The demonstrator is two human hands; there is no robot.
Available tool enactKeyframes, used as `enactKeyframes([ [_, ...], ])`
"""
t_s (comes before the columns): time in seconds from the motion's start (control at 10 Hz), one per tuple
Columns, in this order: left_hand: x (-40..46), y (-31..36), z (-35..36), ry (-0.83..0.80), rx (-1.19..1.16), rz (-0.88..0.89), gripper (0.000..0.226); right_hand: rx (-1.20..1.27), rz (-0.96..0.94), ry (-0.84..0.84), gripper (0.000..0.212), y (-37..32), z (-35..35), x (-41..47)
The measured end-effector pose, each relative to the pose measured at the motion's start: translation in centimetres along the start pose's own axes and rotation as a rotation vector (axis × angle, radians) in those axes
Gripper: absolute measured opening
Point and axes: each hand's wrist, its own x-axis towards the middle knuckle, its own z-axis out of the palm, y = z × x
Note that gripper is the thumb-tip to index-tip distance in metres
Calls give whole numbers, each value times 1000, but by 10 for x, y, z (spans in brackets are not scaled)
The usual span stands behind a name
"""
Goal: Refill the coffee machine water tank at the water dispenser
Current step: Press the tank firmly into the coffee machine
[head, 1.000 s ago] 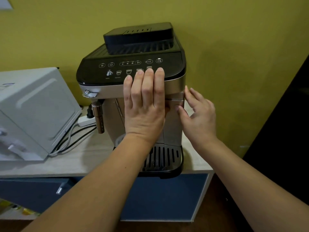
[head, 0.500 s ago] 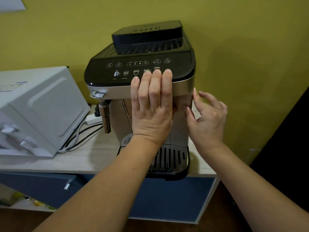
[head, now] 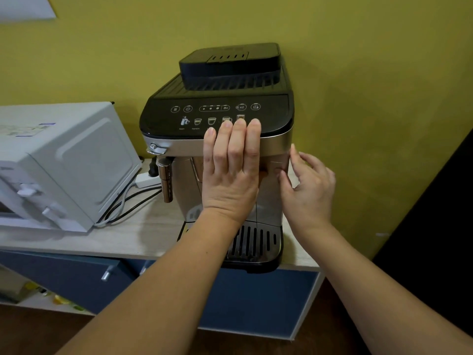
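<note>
I press my flat left hand (head: 231, 172) on the machine (head: 220, 116) to steady it; right fingers (head: 294, 160), open, feel its right corner for the tank.

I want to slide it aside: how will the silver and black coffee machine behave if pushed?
The silver and black coffee machine is tall on a narrow base, so a high push may tip it. It looks bulky, probably heavy. Its drip tray overhangs the pale wooden counter, so pulling forward seems risky.

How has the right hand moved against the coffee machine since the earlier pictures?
Yes. The right hand has drawn slightly back from the coffee machine, its fingers opening at the right front corner. The left hand stays flat on the front.
</note>
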Motion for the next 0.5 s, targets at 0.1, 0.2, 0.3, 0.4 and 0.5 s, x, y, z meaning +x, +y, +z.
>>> enactKeyframes([
  [0.1,3,4,-12,-88,27,-46,69,-95,-8,-212,55,-8,-21,4],
  [0.2,5,5,-31,-294,12,-24,95,-119,-33,-317,58,-15,-44,6],
  [0.3,5,-1,-55,-437,-9,16,100,-119,-70,-409,63,-26,-63,1],
  [0.4,4,-7,-76,-467,-44,38,92,-98,-75,-450,67,-35,-73,-9],
  [0.5,12,-20,-98,-413,-91,25,85,-38,-3,-369,71,-46,-93,-12],
])
